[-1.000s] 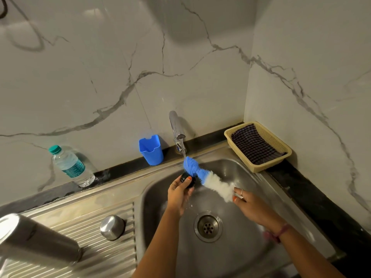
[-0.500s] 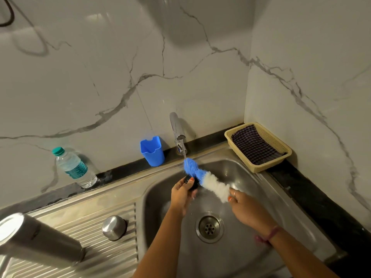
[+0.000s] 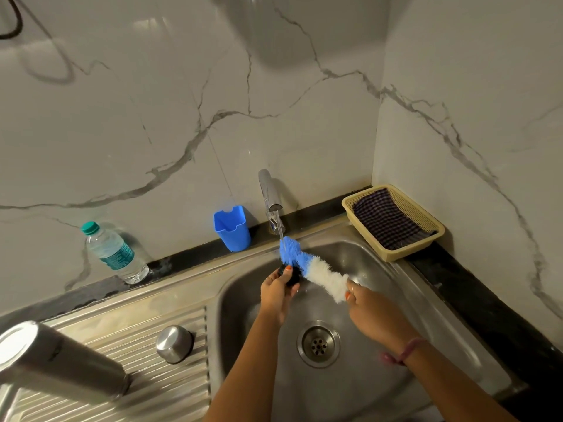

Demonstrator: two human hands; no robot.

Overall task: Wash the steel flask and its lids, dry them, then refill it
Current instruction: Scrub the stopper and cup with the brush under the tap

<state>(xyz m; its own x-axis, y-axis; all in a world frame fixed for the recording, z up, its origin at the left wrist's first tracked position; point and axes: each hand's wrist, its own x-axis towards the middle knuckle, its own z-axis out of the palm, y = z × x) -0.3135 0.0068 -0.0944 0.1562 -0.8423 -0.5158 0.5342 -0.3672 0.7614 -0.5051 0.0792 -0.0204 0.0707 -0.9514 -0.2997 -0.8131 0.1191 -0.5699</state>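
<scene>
You get dim, even indoor light; soft glare on the wall tiles (image 3: 158, 32), wide-angle bending at edges, and the flask (image 3: 58, 360) nearest you blurred.

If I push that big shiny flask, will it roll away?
Probably a little. The steel flask looks to be lying on its round side, so it could roll. The ridged drainboard may slow it. It looks smooth and perhaps wet, so likely slippery to grab.
</scene>
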